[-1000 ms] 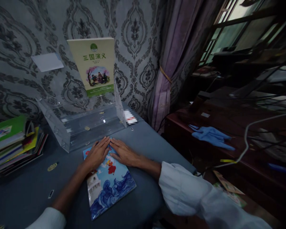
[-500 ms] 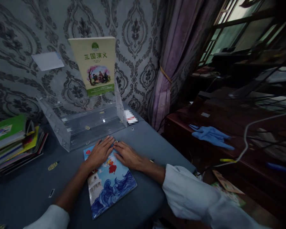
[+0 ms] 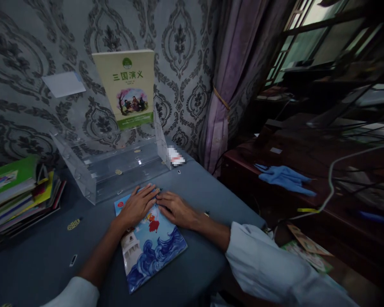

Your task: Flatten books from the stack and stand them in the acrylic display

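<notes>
A blue picture book [image 3: 158,251], with waves and a small figure in red on its cover, lies flat on the blue-grey tabletop [image 3: 205,192]. My left hand [image 3: 137,207] rests on the upper part of the cover, fingers stretched out. Beside it my right hand [image 3: 176,209] lies over the book's upper right edge, its fingers extended towards the left hand and almost touching it. Together the hands hide much of the cover's top. Behind them stands a clear acrylic rack [image 3: 92,187] with a cream and green book [image 3: 131,89] upright at its back.
At the left is a stack of books [image 3: 13,192]. A white card [image 3: 64,84] shows against the patterned wall. A small blurred white item [image 3: 176,157] lies by the rack. Off to the right, a dark red table [image 3: 240,166] bears blue gloves [image 3: 284,178] and a pale cable [image 3: 331,183].
The view has shifted slightly, so the book and both hands appear a little further right. Both hands remain on the cover in nearly the same pose.
</notes>
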A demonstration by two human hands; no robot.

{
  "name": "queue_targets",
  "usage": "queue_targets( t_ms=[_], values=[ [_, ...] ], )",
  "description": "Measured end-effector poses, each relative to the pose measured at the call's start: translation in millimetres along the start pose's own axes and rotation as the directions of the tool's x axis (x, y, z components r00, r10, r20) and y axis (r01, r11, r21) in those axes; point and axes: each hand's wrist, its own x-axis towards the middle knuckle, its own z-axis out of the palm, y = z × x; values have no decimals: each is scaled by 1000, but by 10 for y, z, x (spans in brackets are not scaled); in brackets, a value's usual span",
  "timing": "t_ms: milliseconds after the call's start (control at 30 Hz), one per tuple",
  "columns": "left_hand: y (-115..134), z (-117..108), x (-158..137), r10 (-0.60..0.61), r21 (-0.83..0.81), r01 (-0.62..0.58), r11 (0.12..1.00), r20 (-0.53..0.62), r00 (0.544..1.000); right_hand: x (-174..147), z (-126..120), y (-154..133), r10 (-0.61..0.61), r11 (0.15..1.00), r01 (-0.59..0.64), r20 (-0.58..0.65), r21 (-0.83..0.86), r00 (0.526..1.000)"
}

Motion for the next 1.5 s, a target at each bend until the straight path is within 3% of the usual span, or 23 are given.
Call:
queue_targets(
  t_ms=[200, 467, 633, 1067, 1500],
  values=[
    [52, -19, 29, -20, 7, 20, 1000, -35, 999, 16, -37, -17, -16, 1000, 15, 12, 17, 1000],
    [50, -83, -16, 25, -62, -23, 998, 23, 999, -35, -31, -18, -1, 1000, 0, -7, -13, 1000],
    [109, -86, 7, -7, -54, 9, 999, 31, 999, -78, -22, -26, -23, 999, 23, -14, 30, 1000],
    [309, -161, -139, -24, -123, 35, 992, 93, 995, -186, -41, -80, -157, 984, 166, -118, 71, 981],
    [410, -263, -172, -34, -160, 58, 985, 149, 988, -397, -95, -61, -156, 983, 159, -42, 92, 987]
  ],
)
